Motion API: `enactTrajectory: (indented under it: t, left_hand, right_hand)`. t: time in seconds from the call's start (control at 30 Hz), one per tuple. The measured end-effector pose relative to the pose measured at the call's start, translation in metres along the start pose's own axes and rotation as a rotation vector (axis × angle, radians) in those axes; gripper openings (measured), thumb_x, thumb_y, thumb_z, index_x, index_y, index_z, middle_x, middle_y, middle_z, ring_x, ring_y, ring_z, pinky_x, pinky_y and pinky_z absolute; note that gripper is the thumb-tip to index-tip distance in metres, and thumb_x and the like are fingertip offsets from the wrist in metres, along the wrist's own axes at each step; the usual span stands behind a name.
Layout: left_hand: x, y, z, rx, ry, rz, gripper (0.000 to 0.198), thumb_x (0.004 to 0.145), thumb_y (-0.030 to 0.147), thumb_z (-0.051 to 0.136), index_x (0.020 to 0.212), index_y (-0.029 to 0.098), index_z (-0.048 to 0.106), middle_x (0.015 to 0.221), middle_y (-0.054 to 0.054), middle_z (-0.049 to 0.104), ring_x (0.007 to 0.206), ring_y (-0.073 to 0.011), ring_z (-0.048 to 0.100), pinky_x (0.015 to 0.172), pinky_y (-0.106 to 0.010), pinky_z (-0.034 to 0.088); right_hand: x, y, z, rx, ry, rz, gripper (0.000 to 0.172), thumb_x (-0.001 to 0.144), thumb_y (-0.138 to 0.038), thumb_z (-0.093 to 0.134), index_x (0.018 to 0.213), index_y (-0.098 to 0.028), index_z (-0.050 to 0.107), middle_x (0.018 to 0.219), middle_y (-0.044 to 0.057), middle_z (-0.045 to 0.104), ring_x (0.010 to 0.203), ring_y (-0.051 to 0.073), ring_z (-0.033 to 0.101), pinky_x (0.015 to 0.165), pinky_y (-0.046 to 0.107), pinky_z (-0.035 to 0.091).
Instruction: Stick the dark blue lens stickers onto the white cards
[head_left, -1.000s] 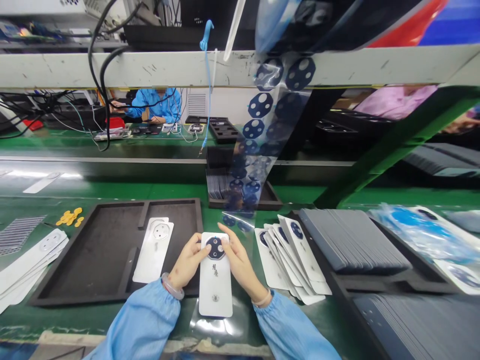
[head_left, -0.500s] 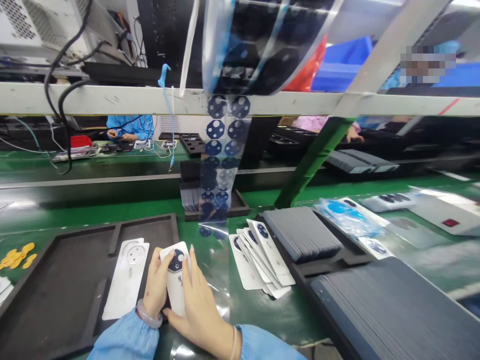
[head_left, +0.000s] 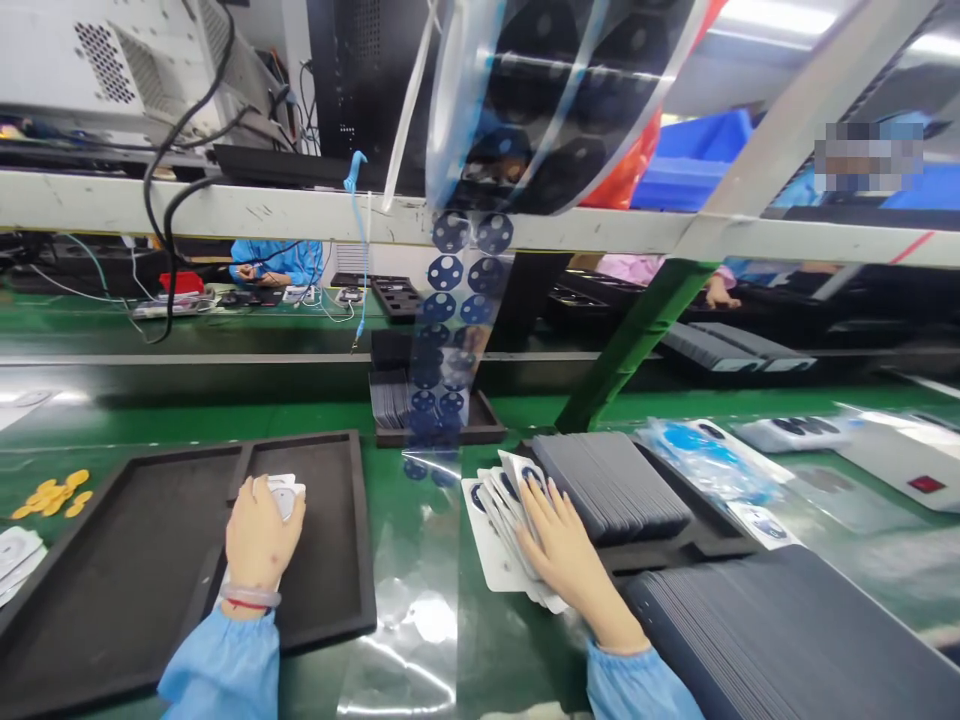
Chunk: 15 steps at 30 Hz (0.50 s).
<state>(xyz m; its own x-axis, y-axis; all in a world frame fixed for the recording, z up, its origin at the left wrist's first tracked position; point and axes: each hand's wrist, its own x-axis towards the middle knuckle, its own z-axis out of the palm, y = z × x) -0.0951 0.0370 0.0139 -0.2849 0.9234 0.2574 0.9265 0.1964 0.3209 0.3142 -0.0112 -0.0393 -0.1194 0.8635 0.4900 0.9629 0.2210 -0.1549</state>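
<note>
My left hand curls its fingers over white phone back panels with a round camera outline, in a black tray. Most of these panels is hidden beneath the hand. Over on the right, my right hand lies with stretched fingers on a fanned pile of white phone back panels bearing dark round camera decals. The top panel is partly covered by that hand. Between my hands, a clear film strip of dark round decals hangs down from a roll.
Grey panels stand packed in a black tray at right, with a larger grey stack nearer. Yellow pieces and white panels lie far left. A green-wrapped post rises behind. Co-workers sit across the bench.
My hands have parted from the panel with the dark decal they held together. The left went to the panels in the black tray, the right to the fanned pile. The view shifted slightly.
</note>
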Motion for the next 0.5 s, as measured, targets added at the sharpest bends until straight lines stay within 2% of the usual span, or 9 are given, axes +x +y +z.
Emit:
enactTrajectory:
  t: [0.07,0.13,0.2,0.3,0.4,0.5]
  left_hand:
    - [-0.002,-0.004,0.007,0.161,-0.045,-0.006,0.066,0.084,0.048,0.045,0.129,0.0,0.043,0.135,-0.033,0.046,0.124,-0.0425,0.048,0.096,-0.051,0.041]
    - [-0.004,-0.006,0.014,0.266,-0.076,0.001,0.07,0.082,0.049,0.05,0.131,0.0,0.041,0.136,-0.034,0.044,0.128,-0.0439,0.043,0.096,-0.053,0.04]
    - [-0.006,-0.007,0.017,0.312,-0.092,0.019,0.071,0.082,0.05,0.051,0.131,-0.001,0.042,0.134,-0.033,0.047,0.13,-0.044,0.039,0.095,-0.05,0.04]
    - [-0.006,-0.008,0.015,0.335,-0.1,0.025,0.07,0.084,0.05,0.049,0.132,-0.001,0.042,0.12,-0.029,0.056,0.127,-0.0429,0.041,0.091,-0.045,0.041]
    - [-0.006,-0.007,0.009,0.367,-0.096,0.009,0.069,0.086,0.049,0.047,0.132,-0.001,0.042,0.108,-0.026,0.06,0.115,-0.0415,0.049,0.085,-0.043,0.042]
    - [-0.007,-0.006,0.007,0.376,-0.104,-0.012,0.068,0.087,0.049,0.046,0.133,0.0,0.042,0.104,-0.024,0.059,0.099,-0.0385,0.054,0.077,-0.042,0.042]
  right_hand:
    - [0.002,-0.005,0.006,-0.004,0.041,0.001,0.056,0.096,-0.034,0.04,0.15,-0.019,0.033,0.149,0.013,0.042,0.141,0.035,0.029,0.109,0.06,0.033]
    - [0.014,-0.023,0.01,0.064,0.084,-0.016,0.054,0.097,-0.034,0.041,0.148,-0.017,0.036,0.149,0.014,0.042,0.139,0.033,0.034,0.11,0.056,0.035]
    - [0.031,-0.044,0.016,0.17,0.101,0.002,0.055,0.097,-0.035,0.041,0.148,-0.016,0.034,0.147,0.016,0.043,0.135,0.03,0.041,0.108,0.051,0.04]
    - [0.06,-0.066,0.033,0.279,0.049,0.112,0.067,0.092,-0.035,0.049,0.151,-0.011,0.026,0.139,0.02,0.05,0.126,0.031,0.052,0.099,0.047,0.047]
    - [0.08,-0.073,0.057,0.232,-0.022,0.206,0.082,0.08,-0.028,0.064,0.149,-0.006,0.026,0.113,0.021,0.066,0.111,0.036,0.06,0.09,0.048,0.048]
    - [0.089,-0.074,0.074,0.207,-0.019,0.258,0.081,0.068,-0.022,0.073,0.142,-0.01,0.041,0.088,0.014,0.069,0.095,0.037,0.065,0.086,0.05,0.047]
